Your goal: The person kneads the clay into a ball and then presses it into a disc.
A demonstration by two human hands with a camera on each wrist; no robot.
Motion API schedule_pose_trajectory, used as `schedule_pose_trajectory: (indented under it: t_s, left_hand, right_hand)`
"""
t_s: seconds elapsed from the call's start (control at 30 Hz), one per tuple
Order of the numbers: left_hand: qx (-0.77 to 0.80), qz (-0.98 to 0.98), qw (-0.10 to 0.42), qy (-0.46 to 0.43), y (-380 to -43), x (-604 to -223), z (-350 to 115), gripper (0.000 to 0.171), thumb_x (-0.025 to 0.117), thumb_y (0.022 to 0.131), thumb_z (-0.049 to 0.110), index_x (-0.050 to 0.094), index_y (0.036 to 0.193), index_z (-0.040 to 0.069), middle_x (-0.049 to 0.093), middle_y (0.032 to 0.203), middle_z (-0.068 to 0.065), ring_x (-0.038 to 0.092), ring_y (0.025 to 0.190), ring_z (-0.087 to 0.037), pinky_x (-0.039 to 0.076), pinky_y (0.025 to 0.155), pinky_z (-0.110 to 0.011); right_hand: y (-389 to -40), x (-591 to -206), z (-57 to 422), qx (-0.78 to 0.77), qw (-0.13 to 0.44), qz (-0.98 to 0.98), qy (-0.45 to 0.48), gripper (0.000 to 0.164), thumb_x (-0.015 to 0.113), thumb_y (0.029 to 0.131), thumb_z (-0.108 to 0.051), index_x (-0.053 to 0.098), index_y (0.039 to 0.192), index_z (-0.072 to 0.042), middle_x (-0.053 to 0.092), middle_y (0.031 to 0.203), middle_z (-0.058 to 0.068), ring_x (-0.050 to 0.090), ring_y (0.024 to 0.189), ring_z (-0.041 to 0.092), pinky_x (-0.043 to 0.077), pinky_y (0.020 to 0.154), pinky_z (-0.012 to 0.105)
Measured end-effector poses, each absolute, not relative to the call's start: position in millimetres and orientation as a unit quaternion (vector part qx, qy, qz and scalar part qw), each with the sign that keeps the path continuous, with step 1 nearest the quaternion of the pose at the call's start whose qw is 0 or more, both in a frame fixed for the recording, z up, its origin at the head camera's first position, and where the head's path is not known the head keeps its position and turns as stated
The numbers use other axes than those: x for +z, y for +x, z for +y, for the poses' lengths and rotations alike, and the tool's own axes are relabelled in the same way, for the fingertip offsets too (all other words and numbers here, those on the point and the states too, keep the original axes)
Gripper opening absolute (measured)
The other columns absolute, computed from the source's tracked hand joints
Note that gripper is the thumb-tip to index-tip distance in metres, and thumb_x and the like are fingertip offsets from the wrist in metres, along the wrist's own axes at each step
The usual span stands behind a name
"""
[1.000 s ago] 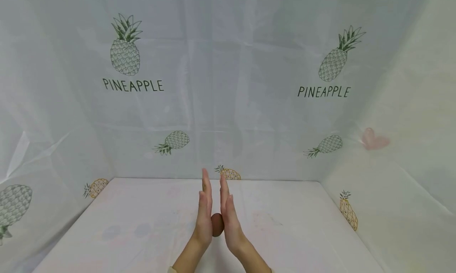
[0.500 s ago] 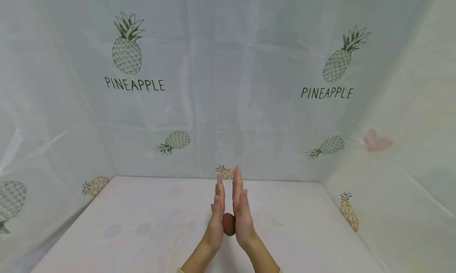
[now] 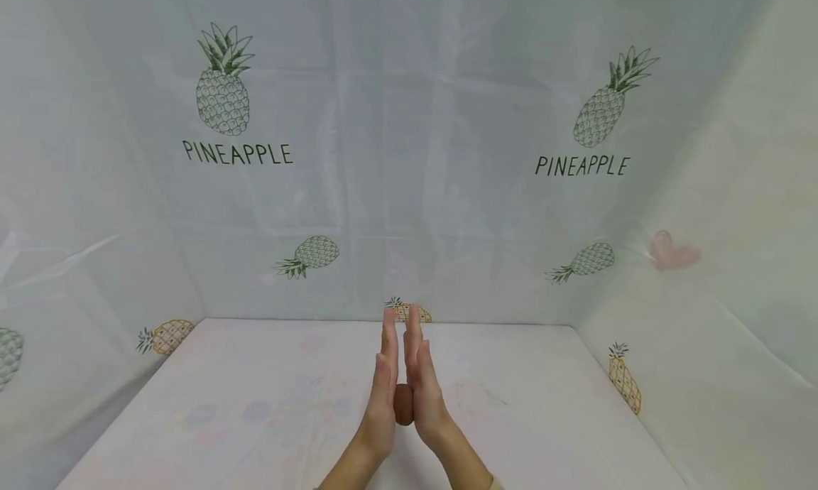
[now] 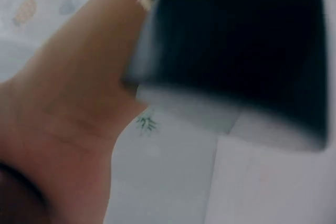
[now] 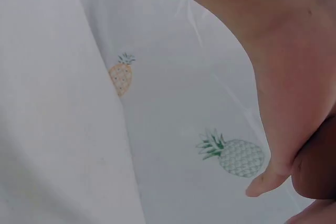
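Note:
A smooth brown lump, rounded and roughly egg-sized, sits between the two palms in the head view. My left hand presses it from the left with straight fingers pointing up and away. From the other side my right hand presses it, its fingers straight too and the thumb raised. Part of the lump shows against the right palm in the right wrist view. At the lower left corner of the left wrist view, the lump appears dark beside the left palm. Both hands are above the tabletop.
A white-covered table spreads beneath the hands. Pale curtain sheeting printed with pineapples stands behind and at both sides. A blurred dark block covers the upper right of the left wrist view.
The hands shifted right, then slightly back left, with the lump between them. They slid against each other: left fingertips led at first, then the right; now they are nearly level. The lump's outline looks blockier.

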State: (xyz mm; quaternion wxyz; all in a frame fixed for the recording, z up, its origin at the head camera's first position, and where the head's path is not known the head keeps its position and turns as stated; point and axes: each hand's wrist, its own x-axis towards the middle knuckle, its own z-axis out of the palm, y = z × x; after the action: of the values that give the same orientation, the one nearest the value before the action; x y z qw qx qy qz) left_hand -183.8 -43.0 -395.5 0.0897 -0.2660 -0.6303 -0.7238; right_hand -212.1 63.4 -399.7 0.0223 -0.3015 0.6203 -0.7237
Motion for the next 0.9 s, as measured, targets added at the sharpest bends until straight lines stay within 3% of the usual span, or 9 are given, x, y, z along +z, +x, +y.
schedule_pose_trajectory:
  t_s: [0.2,0.4,0.63,0.9]
  left_hand:
    - [-0.730,-0.628,0.118,-0.241,-188,-393,-53,0.057,-0.001,0.110,0.053,-0.006,0.167,0.049,-0.014,0.175,0.019,-0.022,0.161,-0.015,-0.021,0.119,-0.071]
    - [-0.737,-0.633,0.129,-0.199,-194,-397,-58,0.055,0.000,0.111,0.055,-0.005,0.166,0.053,-0.013,0.174,0.024,-0.021,0.160,-0.011,-0.020,0.121,-0.069]
    - [-0.739,-0.639,0.131,-0.169,-202,-408,-57,0.055,0.000,0.110,0.057,-0.004,0.165,0.055,-0.015,0.174,0.021,-0.025,0.160,-0.016,-0.021,0.119,-0.072]
    - [-0.735,-0.647,0.102,-0.174,-200,-419,-46,0.059,0.000,0.110,0.059,-0.006,0.167,0.048,-0.016,0.177,0.009,-0.026,0.160,-0.026,-0.024,0.115,-0.074]
  right_hand:
    - [-204,-403,55,-0.703,0.041,0.631,-0.325,0.055,-0.004,0.112,-0.051,-0.006,0.168,-0.048,-0.016,0.174,-0.020,-0.014,0.163,0.025,-0.014,0.125,0.065]
    - [-196,-399,53,-0.701,0.039,0.631,-0.330,0.056,-0.003,0.112,-0.050,-0.006,0.168,-0.046,-0.014,0.174,-0.023,-0.017,0.163,0.021,-0.016,0.124,0.067]
    - [-188,-393,57,-0.692,0.000,0.637,-0.339,0.056,-0.004,0.112,-0.048,-0.005,0.168,-0.046,-0.011,0.175,-0.023,-0.020,0.161,0.012,-0.020,0.120,0.071]
    - [-186,-388,65,-0.698,-0.010,0.633,-0.336,0.058,-0.004,0.111,-0.049,-0.006,0.169,-0.044,-0.014,0.175,-0.019,-0.019,0.162,0.018,-0.021,0.118,0.072]
